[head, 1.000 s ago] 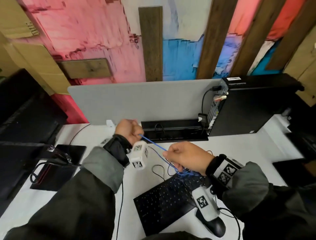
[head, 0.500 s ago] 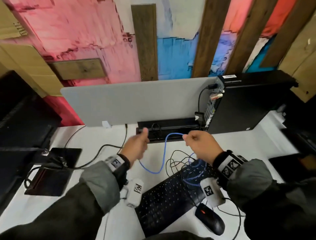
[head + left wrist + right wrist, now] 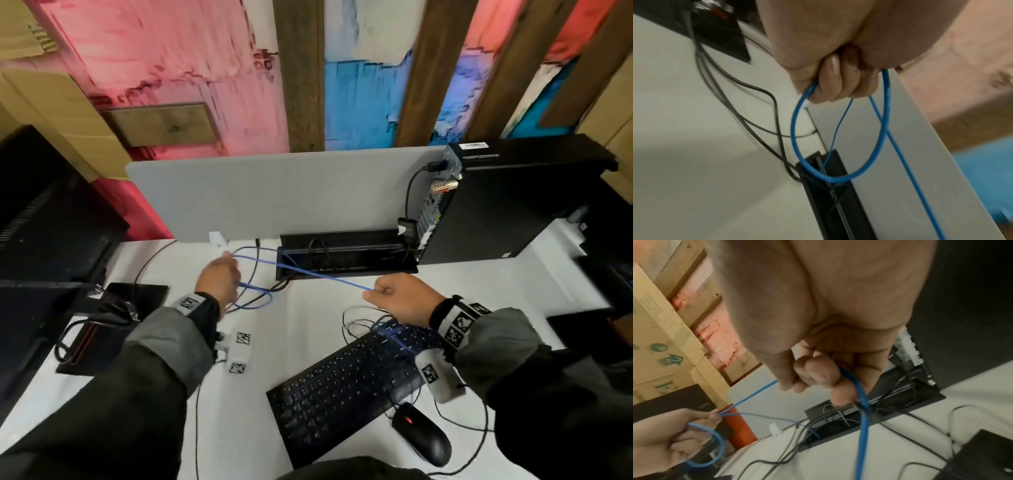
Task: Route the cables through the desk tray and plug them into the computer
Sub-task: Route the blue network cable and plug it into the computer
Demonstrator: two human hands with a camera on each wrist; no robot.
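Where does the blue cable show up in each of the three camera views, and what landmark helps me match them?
Head: the blue cable stretches mid-frame between the left hand and right hand.
Left wrist: it hangs as a loop at centre, below the curled fingers.
Right wrist: it drops from the fingers at centre-right and runs left to the other hand.
Shared landmark: the black desk tray, seen in all three views.

I am facing a tray (image 3: 346, 272) lying behind my keyboard (image 3: 342, 387) on the worktop (image 3: 308, 325), the computer (image 3: 507, 202) standing at its right.
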